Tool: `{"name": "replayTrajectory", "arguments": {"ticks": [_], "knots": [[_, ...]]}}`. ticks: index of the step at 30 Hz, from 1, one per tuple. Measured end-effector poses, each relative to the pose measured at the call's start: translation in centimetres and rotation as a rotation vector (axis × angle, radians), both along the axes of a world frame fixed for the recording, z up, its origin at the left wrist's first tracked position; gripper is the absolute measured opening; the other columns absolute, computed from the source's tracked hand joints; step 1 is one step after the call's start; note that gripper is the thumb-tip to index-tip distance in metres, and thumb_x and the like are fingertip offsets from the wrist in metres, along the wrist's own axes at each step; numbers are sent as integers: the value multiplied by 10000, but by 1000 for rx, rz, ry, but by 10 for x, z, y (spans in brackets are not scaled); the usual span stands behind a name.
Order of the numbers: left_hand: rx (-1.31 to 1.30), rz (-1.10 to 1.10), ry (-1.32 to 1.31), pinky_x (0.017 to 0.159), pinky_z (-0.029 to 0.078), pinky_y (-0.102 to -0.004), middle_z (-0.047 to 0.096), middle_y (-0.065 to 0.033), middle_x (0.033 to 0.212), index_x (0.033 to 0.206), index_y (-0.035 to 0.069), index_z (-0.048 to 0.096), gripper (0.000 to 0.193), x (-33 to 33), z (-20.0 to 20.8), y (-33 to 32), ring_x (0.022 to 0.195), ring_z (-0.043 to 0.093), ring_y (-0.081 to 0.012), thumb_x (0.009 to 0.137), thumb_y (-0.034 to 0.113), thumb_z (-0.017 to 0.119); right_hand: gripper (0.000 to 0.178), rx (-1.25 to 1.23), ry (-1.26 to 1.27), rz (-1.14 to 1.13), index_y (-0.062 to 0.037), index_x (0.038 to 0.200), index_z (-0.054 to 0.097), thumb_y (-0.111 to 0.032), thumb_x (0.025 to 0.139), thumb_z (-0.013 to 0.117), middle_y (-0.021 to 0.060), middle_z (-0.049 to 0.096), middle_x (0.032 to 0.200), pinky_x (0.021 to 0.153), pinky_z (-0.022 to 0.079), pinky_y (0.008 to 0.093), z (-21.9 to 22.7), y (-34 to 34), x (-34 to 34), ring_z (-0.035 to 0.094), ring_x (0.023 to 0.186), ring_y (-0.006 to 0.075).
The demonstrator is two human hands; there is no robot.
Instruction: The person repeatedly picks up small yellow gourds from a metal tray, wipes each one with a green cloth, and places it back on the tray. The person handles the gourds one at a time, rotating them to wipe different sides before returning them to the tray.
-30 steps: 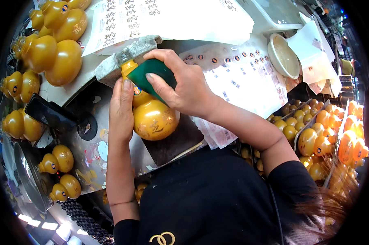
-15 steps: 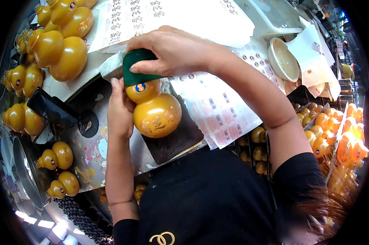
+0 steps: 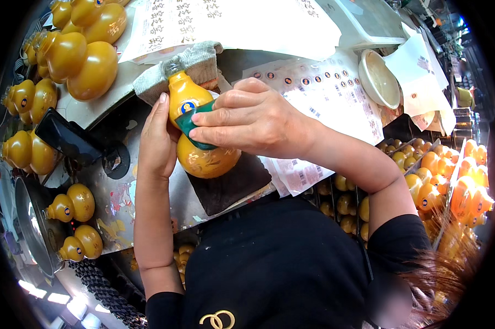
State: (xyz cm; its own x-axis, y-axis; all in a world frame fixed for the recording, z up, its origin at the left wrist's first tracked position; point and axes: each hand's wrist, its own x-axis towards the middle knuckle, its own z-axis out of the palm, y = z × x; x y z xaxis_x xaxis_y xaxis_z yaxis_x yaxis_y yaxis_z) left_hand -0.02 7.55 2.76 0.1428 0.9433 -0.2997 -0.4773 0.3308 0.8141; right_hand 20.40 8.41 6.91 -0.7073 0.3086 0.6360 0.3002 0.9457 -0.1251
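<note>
A yellow gourd-shaped bottle [image 3: 206, 163] lies tilted on a dark brown pad [image 3: 233, 186], its clear glass mouth pointing away from me. Gold lettering marks its larger bulb, and a round blue sticker sits on the smaller one. My left hand [image 3: 158, 143] is curled against the bottle's left side with the thumb up along the neck, steadying it. Between the fingers of my right hand [image 3: 261, 118] is a thin green flexible pad [image 3: 197, 123], pressed over the bottle's waist just below the sticker. A folded whitish cloth [image 3: 195, 61] is behind the neck.
Sticker sheets [image 3: 324, 82] and a large printed sheet [image 3: 247, 27] cover the table beyond. A white bowl [image 3: 380, 79] stands right. More yellow gourd bottles [image 3: 91, 68] line the left side, near a phone on a stand [image 3: 66, 137]. Crates of small gourds [image 3: 422, 175] sit at right.
My right hand has moved down and right with the green pad, from over the bottle's top to its waist. The sticker, neck and folded cloth are now uncovered.
</note>
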Motion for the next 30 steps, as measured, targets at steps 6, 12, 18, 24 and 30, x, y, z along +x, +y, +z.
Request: {"name": "replayTrajectory", "arguments": {"ticks": [6, 12, 18, 24, 30], "knots": [[13, 40, -16, 937, 460, -327, 601, -115, 1133, 1227, -3, 497, 431, 4, 6, -3, 1026, 602, -188, 1023, 354, 367, 303, -139, 0, 49, -136, 1024, 690, -71, 728, 706, -39, 682, 1019, 758, 431, 282, 2, -3, 2, 608, 874, 120], [238, -119, 332, 911, 464, -290, 577, -90, 1141, 1292, 2, 425, 510, 2, 1, -10, 1041, 575, -152, 922, 295, 618, 275, -638, 212, 147, -101, 1047, 678, -15, 787, 703, 41, 677, 1010, 815, 471, 324, 6, 8, 12, 620, 912, 197], [254, -173, 286, 903, 464, -281, 555, -80, 1154, 1311, 24, 400, 540, -1, 4, -11, 1051, 561, -145, 890, 237, 663, 287, -723, 118, -17, -21, 1110, 572, -209, 895, 600, 152, 634, 980, 839, 494, 333, 24, 39, -7, 630, 925, 262], [256, -174, 303, 891, 471, -284, 542, -84, 1157, 1312, 21, 393, 542, 0, 4, -11, 1035, 558, -146, 884, 223, 656, 327, -764, -66, -61, -1, 1144, 553, -209, 897, 602, 196, 635, 1010, 821, 514, 357, 27, 60, -23, 639, 916, 318], [231, -178, 264, 862, 493, -289, 552, -90, 1129, 1286, 21, 409, 515, 2, 7, -11, 1011, 572, -147, 876, 210, 656, 308, -646, -37, -139, -25, 1154, 555, -177, 892, 607, 192, 630, 998, 814, 512, 358, 21, 69, -30, 634, 910, 335]]}}
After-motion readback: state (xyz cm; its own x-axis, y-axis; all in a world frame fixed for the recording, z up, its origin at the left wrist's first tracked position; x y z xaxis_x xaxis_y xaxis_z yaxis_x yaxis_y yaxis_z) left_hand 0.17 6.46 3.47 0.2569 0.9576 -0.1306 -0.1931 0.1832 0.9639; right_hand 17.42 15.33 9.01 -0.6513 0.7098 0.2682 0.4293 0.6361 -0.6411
